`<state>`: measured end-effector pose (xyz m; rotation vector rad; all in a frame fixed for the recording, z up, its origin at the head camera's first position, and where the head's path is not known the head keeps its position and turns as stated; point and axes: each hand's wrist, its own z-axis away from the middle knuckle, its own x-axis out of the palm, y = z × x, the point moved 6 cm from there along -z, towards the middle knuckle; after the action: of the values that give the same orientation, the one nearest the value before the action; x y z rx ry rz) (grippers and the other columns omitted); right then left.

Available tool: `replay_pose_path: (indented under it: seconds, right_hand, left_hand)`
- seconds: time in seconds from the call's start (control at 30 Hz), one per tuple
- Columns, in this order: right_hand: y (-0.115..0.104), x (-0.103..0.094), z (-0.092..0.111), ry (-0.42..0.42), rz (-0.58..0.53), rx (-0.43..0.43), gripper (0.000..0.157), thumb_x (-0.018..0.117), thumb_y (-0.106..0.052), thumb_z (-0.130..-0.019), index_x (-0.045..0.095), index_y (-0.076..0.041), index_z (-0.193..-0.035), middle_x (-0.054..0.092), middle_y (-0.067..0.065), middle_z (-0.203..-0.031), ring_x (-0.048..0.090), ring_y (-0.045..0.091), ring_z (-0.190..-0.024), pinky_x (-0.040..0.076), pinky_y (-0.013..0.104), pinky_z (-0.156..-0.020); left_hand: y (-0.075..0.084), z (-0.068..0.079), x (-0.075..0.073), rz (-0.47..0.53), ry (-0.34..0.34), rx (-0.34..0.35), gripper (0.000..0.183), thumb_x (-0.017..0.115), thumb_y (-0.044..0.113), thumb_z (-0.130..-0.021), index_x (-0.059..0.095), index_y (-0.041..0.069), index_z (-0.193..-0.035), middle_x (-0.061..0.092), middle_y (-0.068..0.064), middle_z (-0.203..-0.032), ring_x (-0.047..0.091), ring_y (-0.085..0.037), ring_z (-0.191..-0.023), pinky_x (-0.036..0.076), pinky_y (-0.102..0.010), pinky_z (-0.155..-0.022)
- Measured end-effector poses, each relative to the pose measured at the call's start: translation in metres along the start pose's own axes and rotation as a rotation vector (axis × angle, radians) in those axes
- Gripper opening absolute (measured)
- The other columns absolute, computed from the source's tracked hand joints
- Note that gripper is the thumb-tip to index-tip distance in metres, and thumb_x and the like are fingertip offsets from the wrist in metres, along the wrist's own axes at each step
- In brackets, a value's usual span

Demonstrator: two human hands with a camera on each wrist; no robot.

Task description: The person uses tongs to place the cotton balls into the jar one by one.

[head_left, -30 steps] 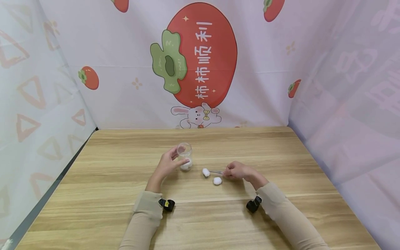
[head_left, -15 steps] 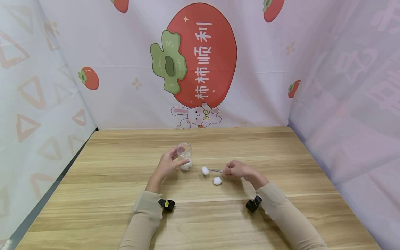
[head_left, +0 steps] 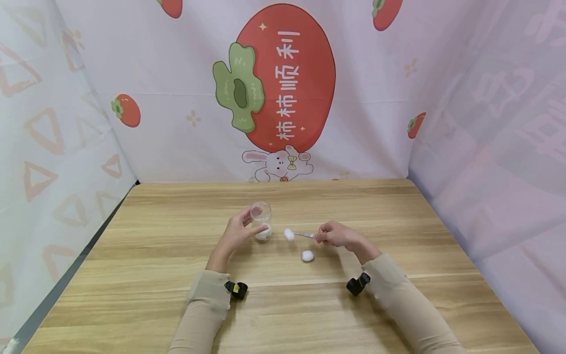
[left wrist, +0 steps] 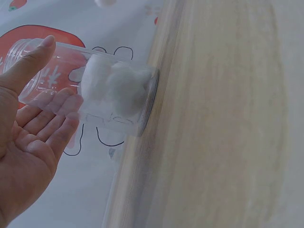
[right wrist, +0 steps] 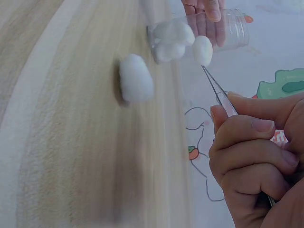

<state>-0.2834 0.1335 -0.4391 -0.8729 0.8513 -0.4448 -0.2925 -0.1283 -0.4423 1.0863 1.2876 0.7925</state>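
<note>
My left hand [head_left: 239,231] grips a clear, lidless plastic jar [head_left: 261,212] that stands upright on the table, thumb on the near side and fingers behind it. In the left wrist view, several white cotton balls [left wrist: 114,88] fill the jar's lower part. Metal tweezers [head_left: 304,235] are pinched in my right hand [head_left: 338,235], its other fingers curled round the shaft. Their tips hold one cotton ball [right wrist: 203,51], raised off the table just right of the jar. Another cotton ball [head_left: 307,256] lies on the wood in front of the right hand.
The wooden table [head_left: 283,314] reaches back to a white curtain [head_left: 185,142] printed with a persimmon and a rabbit. Similar cloth hangs along the left and right sides. A black wrist camera [head_left: 239,290] sits on each sleeve.
The right hand has lifted the cotton ball in the tweezers off the table, up and slightly left toward the jar. The left hand and jar have stayed in place.
</note>
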Motion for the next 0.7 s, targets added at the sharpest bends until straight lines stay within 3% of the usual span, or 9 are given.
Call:
replay_pose_path:
  seconds: [0.37, 0.7]
  right_hand:
    - [-0.012, -0.007, 0.002, 0.008, -0.031, -0.013, 0.025, 0.050, -0.013, -0.097, 0.053, 0.007, -0.083, 0.037, -0.006, -0.059, 0.028, 0.007, -0.054, 0.023, 0.017, -0.050]
    - [-0.018, -0.011, 0.003, -0.001, -0.045, -0.057, 0.030, 0.051, -0.013, -0.098, 0.044, -0.011, -0.069, 0.033, -0.006, -0.058, 0.025, 0.006, -0.052, 0.021, 0.017, -0.049]
  left_hand:
    - [0.000, 0.001, 0.000, -0.003, -0.005, -0.004, 0.074, 0.077, 0.022, -0.082, 0.041, 0.003, -0.144, 0.048, -0.020, -0.146, 0.046, -0.035, -0.138, 0.039, -0.042, -0.119]
    - [0.000, 0.001, 0.000, -0.007, -0.005, -0.008, 0.075, 0.077, 0.022, -0.081, 0.041, 0.002, -0.144, 0.048, -0.020, -0.147, 0.045, -0.035, -0.138, 0.039, -0.042, -0.119]
